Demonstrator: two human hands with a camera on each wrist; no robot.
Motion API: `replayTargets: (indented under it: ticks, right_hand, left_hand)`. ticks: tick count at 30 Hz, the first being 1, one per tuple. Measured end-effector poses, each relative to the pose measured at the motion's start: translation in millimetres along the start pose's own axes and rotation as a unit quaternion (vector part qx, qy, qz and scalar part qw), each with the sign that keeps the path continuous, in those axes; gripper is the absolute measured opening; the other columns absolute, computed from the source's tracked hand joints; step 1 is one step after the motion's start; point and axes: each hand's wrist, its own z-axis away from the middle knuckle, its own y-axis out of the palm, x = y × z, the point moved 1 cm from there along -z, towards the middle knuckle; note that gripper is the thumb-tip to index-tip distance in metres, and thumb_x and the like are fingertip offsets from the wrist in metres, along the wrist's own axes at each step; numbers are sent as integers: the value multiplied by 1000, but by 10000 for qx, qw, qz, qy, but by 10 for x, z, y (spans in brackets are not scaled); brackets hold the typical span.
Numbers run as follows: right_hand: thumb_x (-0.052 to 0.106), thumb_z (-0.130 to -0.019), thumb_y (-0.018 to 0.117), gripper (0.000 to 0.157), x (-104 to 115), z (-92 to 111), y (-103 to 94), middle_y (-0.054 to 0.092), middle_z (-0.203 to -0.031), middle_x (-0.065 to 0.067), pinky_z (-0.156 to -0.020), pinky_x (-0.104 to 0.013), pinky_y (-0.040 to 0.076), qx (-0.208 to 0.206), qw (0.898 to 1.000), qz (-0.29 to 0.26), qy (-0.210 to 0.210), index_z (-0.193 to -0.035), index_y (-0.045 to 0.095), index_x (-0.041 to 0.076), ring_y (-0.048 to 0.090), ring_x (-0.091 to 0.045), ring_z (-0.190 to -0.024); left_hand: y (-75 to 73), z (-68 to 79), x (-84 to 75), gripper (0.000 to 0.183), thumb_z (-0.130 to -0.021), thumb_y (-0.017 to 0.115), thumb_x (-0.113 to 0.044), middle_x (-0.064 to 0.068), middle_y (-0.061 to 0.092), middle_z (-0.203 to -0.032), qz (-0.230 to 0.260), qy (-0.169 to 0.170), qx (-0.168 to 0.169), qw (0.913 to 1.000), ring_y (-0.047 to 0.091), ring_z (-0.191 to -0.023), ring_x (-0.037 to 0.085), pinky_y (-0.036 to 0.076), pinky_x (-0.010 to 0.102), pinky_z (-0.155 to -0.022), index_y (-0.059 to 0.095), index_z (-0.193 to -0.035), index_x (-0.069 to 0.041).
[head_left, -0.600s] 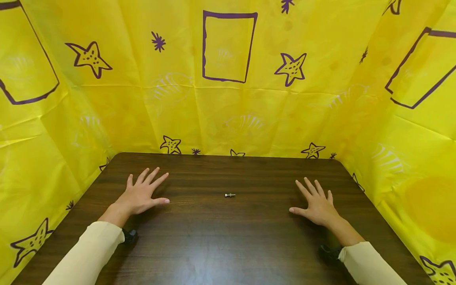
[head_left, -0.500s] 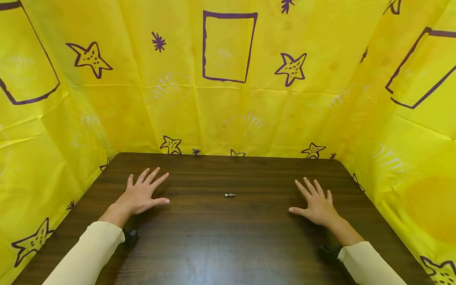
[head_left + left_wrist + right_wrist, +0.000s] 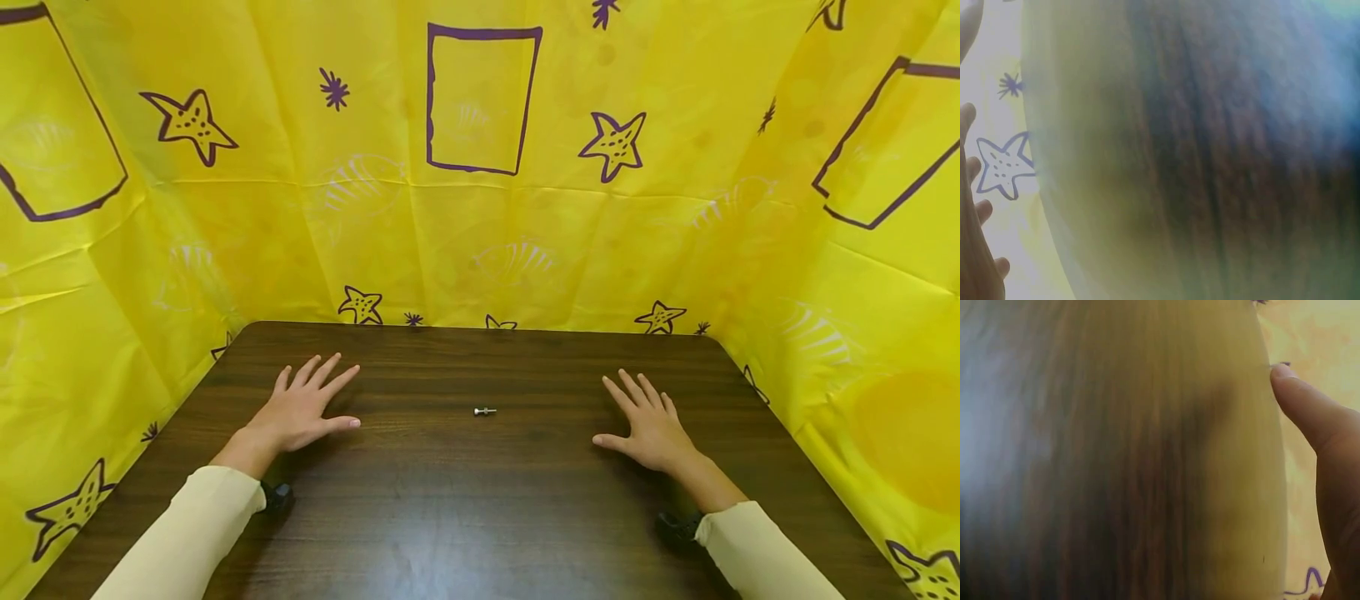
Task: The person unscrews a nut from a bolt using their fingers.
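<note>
A small silver bolt (image 3: 480, 411) with a nut threaded on its shank lies near the middle of the dark wood-grain table (image 3: 450, 500), its head toward the left. To its left my left hand (image 3: 300, 412) is spread palm down, fingers apart and holding nothing. On the other side my right hand (image 3: 648, 425) is likewise spread, thumb pointing toward the bolt, with nothing held. Both hands are well apart from the bolt. The left wrist view catches fingers (image 3: 982, 212) at its left edge; in the right wrist view the thumb (image 3: 1307, 406) shows. Neither wrist view shows the bolt.
Yellow cloth (image 3: 480, 225) with purple starfish and frame drawings hangs behind the table and along both sides. Dark wrist-worn devices sit under both wrists, such as the left wrist camera (image 3: 277, 497). Light glares off the table's front part.
My right hand has moved left, closer to the bolt. The left hand has shifted very slightly to the right. The bolt lies where it was.
</note>
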Motion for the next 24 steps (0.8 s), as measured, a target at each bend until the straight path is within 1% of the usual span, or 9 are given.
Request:
replayTargets:
  ticks: [4, 7, 12, 14, 17, 21, 24]
  right_hand:
    - [69, -81, 62, 99, 59, -43, 33, 14, -161, -12, -101, -72, 19, -72, 9996, -177, -220, -157, 16, 25, 13, -43, -143]
    - [65, -82, 64, 97, 110, -69, 58, 14, -161, -10, -97, -73, 24, -117, 9987, -343, -356, -157, 16, 25, 15, -42, -143]
    - [57, -82, 70, 95, 207, -103, 78, 18, -160, -11, -95, -75, 25, -122, 9972, -617, -405, -157, 20, 24, 15, -40, -143]
    - [55, -82, 71, 95, 247, -118, 92, 19, -159, -12, -94, -75, 26, -127, 9966, -706, -409, -156, 21, 22, 17, -40, -143]
    - [53, -82, 73, 95, 304, -143, 124, 23, -157, -14, -97, -72, 27, -178, 9953, -832, -465, -156, 23, 19, 21, -39, -141]
    - [50, -82, 74, 93, 383, -175, 143, 30, -154, -14, -101, -63, 31, -265, 9932, -978, -569, -155, 26, 18, 28, -37, -138]
    - [50, -82, 75, 92, 438, -190, 148, 34, -153, -13, -101, -60, 34, -322, 9922, -1031, -630, -154, 28, 17, 32, -35, -137]
  left_hand:
    - [27, -22, -26, 88, -85, 56, -69, 16, 15, -160, -7, 78, -112, 9999, 15, -141, 46, 8, 71, -103, 27, -155, -24]
    - [48, -46, -53, 88, -84, 58, -68, 16, 17, -159, -1, 181, -188, 9997, 17, -140, 46, 9, 70, -103, 28, -155, -25]
    - [57, -104, -150, 88, -84, 58, -68, 15, 17, -159, 8, 252, -125, 9996, 16, -141, 45, 9, 69, -105, 24, -155, -28]
    - [56, -122, -203, 88, -84, 60, -66, 15, 19, -159, 47, 312, -192, 9993, 18, -140, 45, 9, 69, -105, 27, -155, -27]
    - [51, -138, -280, 87, -83, 63, -64, 14, 21, -158, 116, 409, -252, 9988, 20, -140, 44, 10, 69, -105, 29, -154, -27]
    - [64, -170, -350, 88, -81, 65, -65, 14, 23, -158, 185, 542, -303, 9979, 24, -139, 44, 12, 68, -105, 30, -154, -28]
    - [104, -206, -384, 89, -80, 64, -67, 14, 24, -158, 179, 614, -343, 9974, 26, -138, 44, 14, 67, -105, 29, -154, -30]
